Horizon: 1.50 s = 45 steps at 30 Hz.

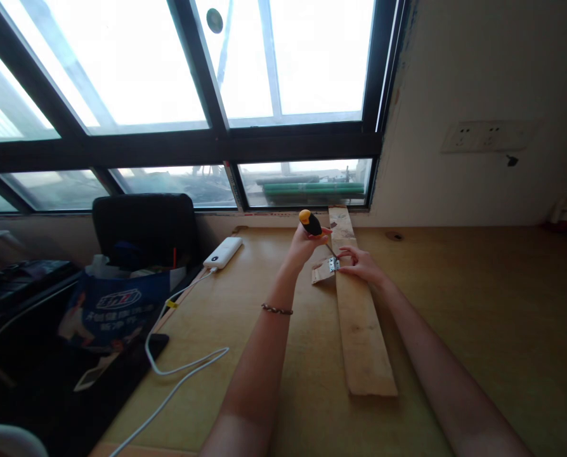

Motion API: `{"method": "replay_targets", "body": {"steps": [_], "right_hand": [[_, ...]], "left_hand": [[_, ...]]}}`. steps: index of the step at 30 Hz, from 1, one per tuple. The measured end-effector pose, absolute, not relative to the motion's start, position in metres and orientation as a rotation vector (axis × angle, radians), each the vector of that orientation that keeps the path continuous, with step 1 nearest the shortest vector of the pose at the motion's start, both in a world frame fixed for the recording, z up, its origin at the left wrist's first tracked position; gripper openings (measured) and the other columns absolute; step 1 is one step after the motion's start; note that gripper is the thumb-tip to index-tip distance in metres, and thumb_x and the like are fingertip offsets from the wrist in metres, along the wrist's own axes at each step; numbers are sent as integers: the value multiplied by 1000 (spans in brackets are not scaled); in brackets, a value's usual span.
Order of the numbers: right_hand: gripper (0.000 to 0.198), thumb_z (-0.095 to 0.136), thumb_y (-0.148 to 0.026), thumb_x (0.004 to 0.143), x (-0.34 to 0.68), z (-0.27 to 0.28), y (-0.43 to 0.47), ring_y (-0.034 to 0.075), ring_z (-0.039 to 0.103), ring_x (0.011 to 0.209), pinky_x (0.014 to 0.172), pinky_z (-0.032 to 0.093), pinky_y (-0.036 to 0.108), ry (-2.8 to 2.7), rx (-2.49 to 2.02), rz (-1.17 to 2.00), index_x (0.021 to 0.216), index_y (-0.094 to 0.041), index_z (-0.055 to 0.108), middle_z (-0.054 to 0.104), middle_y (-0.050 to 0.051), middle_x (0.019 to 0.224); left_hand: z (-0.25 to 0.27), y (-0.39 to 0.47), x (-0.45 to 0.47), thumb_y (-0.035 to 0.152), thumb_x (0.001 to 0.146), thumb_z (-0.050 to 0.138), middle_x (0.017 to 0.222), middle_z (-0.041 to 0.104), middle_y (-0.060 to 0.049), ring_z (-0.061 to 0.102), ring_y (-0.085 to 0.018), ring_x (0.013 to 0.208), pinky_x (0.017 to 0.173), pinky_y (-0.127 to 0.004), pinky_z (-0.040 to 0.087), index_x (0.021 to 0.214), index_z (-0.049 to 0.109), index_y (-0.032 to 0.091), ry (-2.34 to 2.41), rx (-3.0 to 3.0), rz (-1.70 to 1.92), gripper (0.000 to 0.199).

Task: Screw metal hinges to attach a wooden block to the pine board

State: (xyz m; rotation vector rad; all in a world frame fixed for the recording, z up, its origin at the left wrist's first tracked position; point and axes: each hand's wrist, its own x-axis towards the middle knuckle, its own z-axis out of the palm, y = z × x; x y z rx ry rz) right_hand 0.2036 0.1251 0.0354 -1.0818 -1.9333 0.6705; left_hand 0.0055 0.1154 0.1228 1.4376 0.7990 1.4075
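My left hand is closed around a screwdriver with a yellow and black handle. Its shaft slants down to the right, and its tip meets a silver metal hinge. The hinge lies across the left edge of a long wooden board and onto a small wood piece beside it. From the right, my right hand reaches over the board, its thumb and index finger closed at the hinge near the screwdriver tip. Any screw under the tip is too small to make out.
Both lie on a wooden table. A white power bank with a white cable is at the left edge. Beyond it stand a black chair and a blue bag. Windows and a wall border the far side.
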Motion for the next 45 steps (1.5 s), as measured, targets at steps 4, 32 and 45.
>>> {"method": "replay_targets", "body": {"steps": [4, 32, 45], "right_hand": [[60, 71, -38, 61, 204, 36, 125, 9, 46, 52, 51, 40, 23, -1932, -1088, 677, 116, -22, 53, 68, 5, 100], [73, 70, -45, 62, 176, 54, 103, 27, 60, 99, 80, 46, 36, -2177, -1416, 277, 128, -31, 42, 62, 2, 115], [71, 69, -47, 60, 171, 53, 104, 26, 62, 91, 72, 45, 31, -2202, -1492, 196, 125, -31, 45, 64, 2, 110]], "left_hand": [[118, 117, 9, 25, 54, 77, 77, 64, -4, 59, -15, 70, 66, -28, 46, 82, 58, 14, 887, 1432, 1413, 36], [141, 111, -27, 14, 43, 75, 69, 67, -5, 63, -20, 67, 66, -32, 48, 74, 56, 13, 1065, 1280, 1645, 36], [139, 111, -23, 13, 44, 74, 67, 66, -4, 63, -19, 68, 68, -34, 47, 77, 56, 13, 1046, 1251, 1618, 38]]}}
